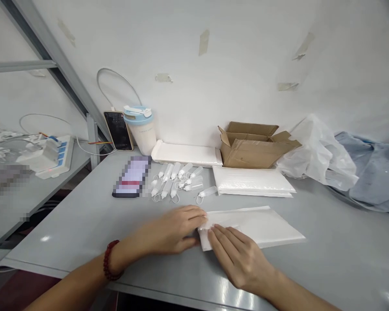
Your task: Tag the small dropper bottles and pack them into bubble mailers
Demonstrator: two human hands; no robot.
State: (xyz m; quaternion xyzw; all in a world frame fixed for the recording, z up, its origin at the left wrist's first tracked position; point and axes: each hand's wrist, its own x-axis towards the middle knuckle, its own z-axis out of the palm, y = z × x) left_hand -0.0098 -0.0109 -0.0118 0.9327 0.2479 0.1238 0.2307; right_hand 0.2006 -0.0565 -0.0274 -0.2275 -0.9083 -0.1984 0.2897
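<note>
A flat white packet (262, 224) lies on the grey table (327, 259) in front of me. My left hand (176, 229), with a red bead bracelet on its wrist, grips the packet's left end between fingers and thumb and is slightly blurred. My right hand (238, 257) rests on the packet near that same end, its fingers stretched out close together and pressing on the surface. Beyond the hands lie several small clear plastic tubes (194, 187) with white caps and loops. Behind the packet is a stack of white padded packets (253, 183).
An open cardboard box (253, 151) stands by the wall, beside another white pack (188, 154) and a plastic bag (314, 155). To the left are a phone (132, 177), a lidded cup (142, 131), an upright phone (118, 129) and a power strip (60, 157).
</note>
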